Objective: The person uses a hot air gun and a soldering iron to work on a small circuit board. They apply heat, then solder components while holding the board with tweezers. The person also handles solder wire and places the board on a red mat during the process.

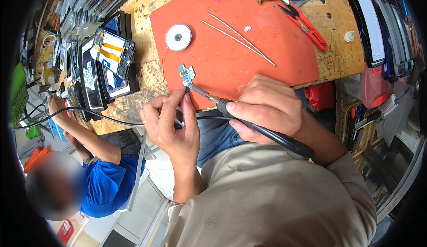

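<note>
My right hand (271,109) is closed round the black handle of a soldering iron (209,96). The iron's tip meets the near end of a small blue-green circuit board (187,72) at the front edge of the orange mat (231,6). Thumb and finger of my left hand (171,122) are pinched at that same end of the board, right beside the tip. The fingertips cover whatever else may lie between them. A spool of solder wire (179,37) lies just beyond the board, its thin strand trailing down toward it.
Tweezers (240,38) and red-handled cutters (307,29) lie on the mat, with a small metal piece (247,28) between. Opened phones (113,53) are stacked at left. A black cable (111,119) crosses behind my left hand. Another person in blue (106,180) sits at left.
</note>
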